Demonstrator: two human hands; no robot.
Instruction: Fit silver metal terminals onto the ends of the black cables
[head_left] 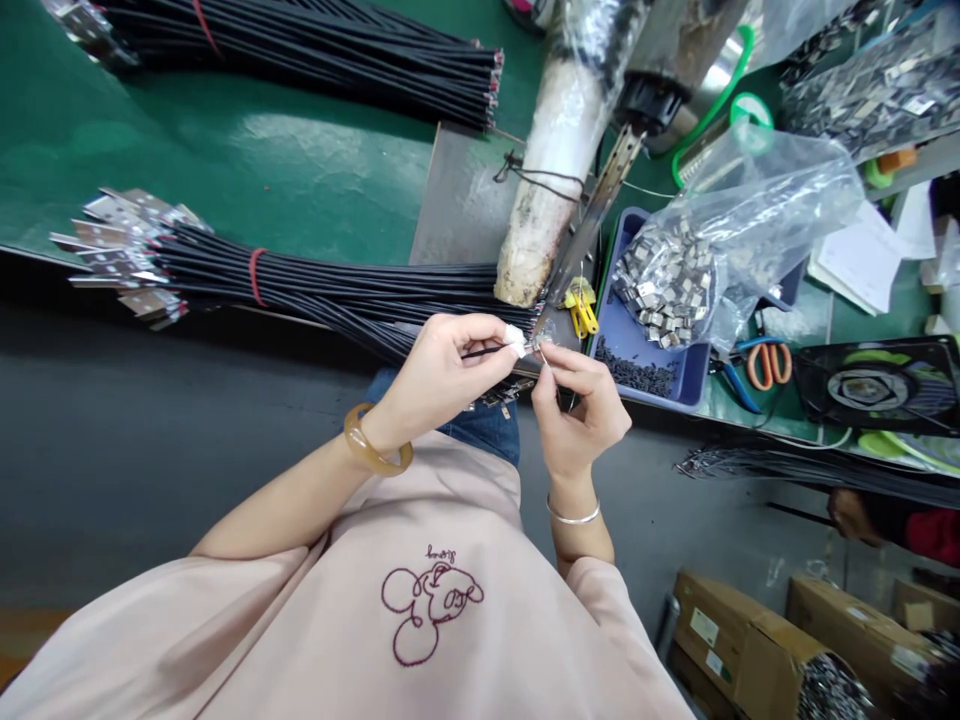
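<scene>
My left hand (439, 370) is closed on a thin black cable (480, 352), pinching it close to its end. White wrapping (514, 338) covers a fingertip there. My right hand (576, 405) pinches a thin silvery wire (546, 358), which looks like solder, beside the cable end. Small metal parts where the fingertips meet are too fine to make out. Just above them comes down the long metal shaft of a soldering iron (600, 205). A bundle of black cables (337, 285) with metal connectors (127, 250), tied by a red band, lies along the table edge behind my left hand.
A whitish pipe (544, 170) hangs over the work spot. To the right are a yellow cutter (581, 308), a blue tray (694, 375) with metal shells (667, 285), pliers (739, 385) and a fan (870, 385). Another cable bundle (315, 50) lies at the back.
</scene>
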